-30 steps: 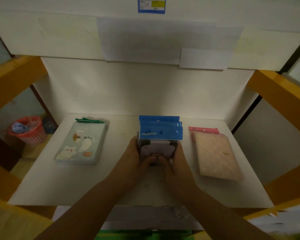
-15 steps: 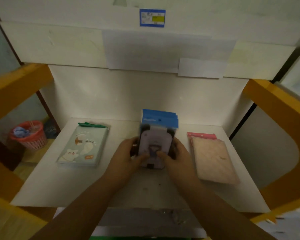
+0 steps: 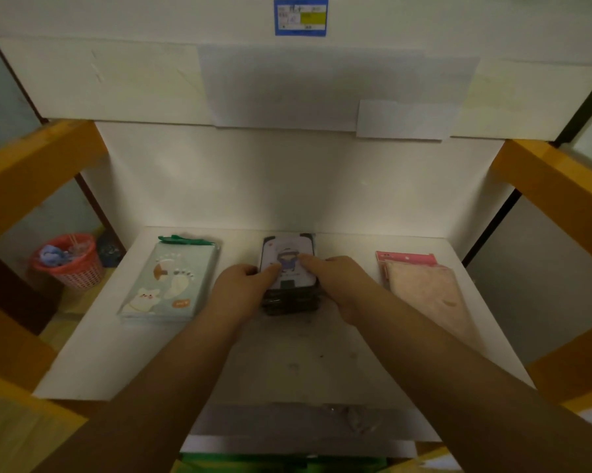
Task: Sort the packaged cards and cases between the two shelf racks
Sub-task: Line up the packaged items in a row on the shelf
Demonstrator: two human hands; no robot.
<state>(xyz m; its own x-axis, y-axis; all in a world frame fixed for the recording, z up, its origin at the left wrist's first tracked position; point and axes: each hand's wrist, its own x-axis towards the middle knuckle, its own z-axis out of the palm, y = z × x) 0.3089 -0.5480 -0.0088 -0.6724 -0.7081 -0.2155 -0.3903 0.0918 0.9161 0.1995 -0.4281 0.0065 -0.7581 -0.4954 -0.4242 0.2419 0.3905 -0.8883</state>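
Mid-shelf [image 3: 287,353]: stack of cases [image 3: 289,285], flat, dark edges, top one pale with a cartoon figure. Left hand [image 3: 243,290] grips the stack's left side, thumb on the top case. Right hand [image 3: 342,285] grips the right side, fingers curled round the edge, thumb on top. Green-grey pack [image 3: 170,281] lies flat to the left, apart from the stack. Pink pack [image 3: 424,288] lies flat to the right, apart. Red basket [image 3: 67,264] on the floor far left. Blue label [image 3: 300,17] above.
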